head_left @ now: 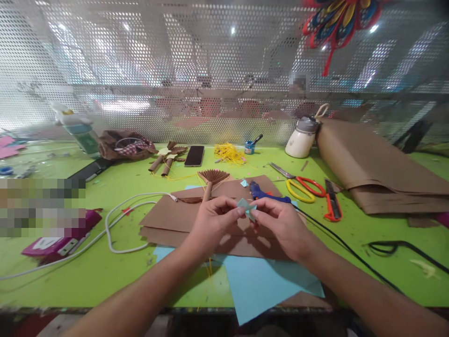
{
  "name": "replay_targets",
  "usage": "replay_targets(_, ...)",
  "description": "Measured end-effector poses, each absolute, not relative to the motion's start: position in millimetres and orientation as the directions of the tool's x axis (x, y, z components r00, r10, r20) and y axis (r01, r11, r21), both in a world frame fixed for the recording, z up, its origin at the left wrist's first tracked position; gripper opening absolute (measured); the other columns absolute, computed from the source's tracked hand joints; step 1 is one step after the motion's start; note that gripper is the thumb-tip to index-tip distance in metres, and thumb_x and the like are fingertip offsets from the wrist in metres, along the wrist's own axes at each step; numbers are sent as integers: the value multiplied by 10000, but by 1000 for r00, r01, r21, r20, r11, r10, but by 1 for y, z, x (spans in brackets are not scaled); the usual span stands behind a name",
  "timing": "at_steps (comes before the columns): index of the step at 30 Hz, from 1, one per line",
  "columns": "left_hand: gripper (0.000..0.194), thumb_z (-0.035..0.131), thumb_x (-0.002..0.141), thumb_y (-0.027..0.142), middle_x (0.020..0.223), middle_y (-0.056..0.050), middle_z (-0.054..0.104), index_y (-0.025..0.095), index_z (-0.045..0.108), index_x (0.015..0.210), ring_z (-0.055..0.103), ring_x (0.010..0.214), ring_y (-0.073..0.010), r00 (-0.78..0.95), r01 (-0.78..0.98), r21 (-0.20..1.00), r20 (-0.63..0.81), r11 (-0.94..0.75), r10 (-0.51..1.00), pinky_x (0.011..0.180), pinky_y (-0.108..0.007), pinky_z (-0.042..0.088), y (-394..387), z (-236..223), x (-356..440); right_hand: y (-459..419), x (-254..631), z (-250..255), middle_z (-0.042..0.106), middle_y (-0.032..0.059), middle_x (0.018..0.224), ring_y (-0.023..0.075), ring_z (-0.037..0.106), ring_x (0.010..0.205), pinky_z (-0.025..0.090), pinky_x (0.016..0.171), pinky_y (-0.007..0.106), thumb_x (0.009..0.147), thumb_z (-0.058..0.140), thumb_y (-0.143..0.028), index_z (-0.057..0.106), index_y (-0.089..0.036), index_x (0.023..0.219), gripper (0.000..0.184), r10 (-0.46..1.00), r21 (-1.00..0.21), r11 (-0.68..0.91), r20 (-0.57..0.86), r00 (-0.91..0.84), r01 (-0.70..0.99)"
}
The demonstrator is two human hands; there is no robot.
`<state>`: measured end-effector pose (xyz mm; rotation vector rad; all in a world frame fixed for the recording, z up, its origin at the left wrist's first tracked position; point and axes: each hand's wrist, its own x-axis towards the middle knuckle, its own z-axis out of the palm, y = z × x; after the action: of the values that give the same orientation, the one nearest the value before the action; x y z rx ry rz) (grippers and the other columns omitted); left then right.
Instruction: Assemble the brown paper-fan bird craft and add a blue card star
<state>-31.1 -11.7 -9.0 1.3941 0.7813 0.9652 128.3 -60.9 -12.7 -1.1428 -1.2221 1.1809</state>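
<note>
My left hand (213, 217) and my right hand (280, 224) meet above a stack of brown paper sheets (168, 215) and together pinch a small light blue paper piece (246, 207) between their fingertips. Both hands are closed on it. Under my wrists lies a larger light blue paper sheet (263, 281) that hangs over the green table's near edge. A brown paper fan on a rolled tube (211, 180) lies just beyond my left hand. Behind my right hand rests a blue glue gun (261, 193), its black cord (351, 255) running off to the right.
Red and yellow scissors (301, 186) and an orange cutter (331, 201) lie at right, next to a big brown paper roll (379, 168). At the back: a phone (194, 155), yellow shreds (228, 153), a white jug (301, 138). A white cable (115, 224) loops at left.
</note>
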Motion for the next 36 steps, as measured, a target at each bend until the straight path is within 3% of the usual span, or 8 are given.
replay_targets(6, 202, 729, 690, 233, 683, -19, 652, 116, 598, 790, 588, 631, -99, 500, -241, 954, -36, 178, 866, 626, -214, 443, -10, -12, -30, -60, 130, -16, 613, 23, 760, 109, 533, 636, 438, 586, 250, 778, 654, -320, 621, -138, 834, 193, 999, -987, -8, 0, -50, -158)
replay_targets(13, 385, 724, 680, 164, 679, 30, 616, 134, 561, 1027, 592, 602, -83, 563, -217, 953, -54, 211, 824, 622, -212, 472, -13, -8, -29, -60, 136, -10, 604, 9, 693, 108, 521, 632, 420, 617, 261, 807, 619, -304, 612, -139, 792, 166, 995, -1000, 26, 27, -93, -13)
replay_targets(22, 237, 706, 721, 289, 722, -82, 702, 106, 564, 773, 634, 601, -126, 665, -126, 958, -111, 257, 739, 596, -243, 491, -15, -9, -30, -57, 145, -7, 593, 3, 679, 111, 512, 629, 408, 630, 269, 809, 615, -309, 610, -142, 771, 172, 987, -998, 53, 49, -151, 17)
replay_targets(30, 284, 578, 816, 353, 762, -155, 696, 71, 609, 813, 665, 689, -209, 756, -152, 918, -131, 366, 641, 596, -288, 504, -12, -5, -34, -56, 148, -5, 577, -3, 674, 101, 490, 611, 391, 606, 251, 803, 616, -309, 616, -143, 794, 166, 988, -995, 43, 29, -148, 95)
replay_targets(36, 322, 612, 792, 416, 727, -123, 700, 95, 607, 767, 646, 604, -152, 791, -36, 954, -156, 299, 592, 548, -234, 471, -14, -10, -35, -60, 149, 0, 568, -8, 702, 98, 476, 638, 382, 591, 226, 827, 585, -298, 629, -156, 801, 150, 974, -969, 129, 84, -210, 210)
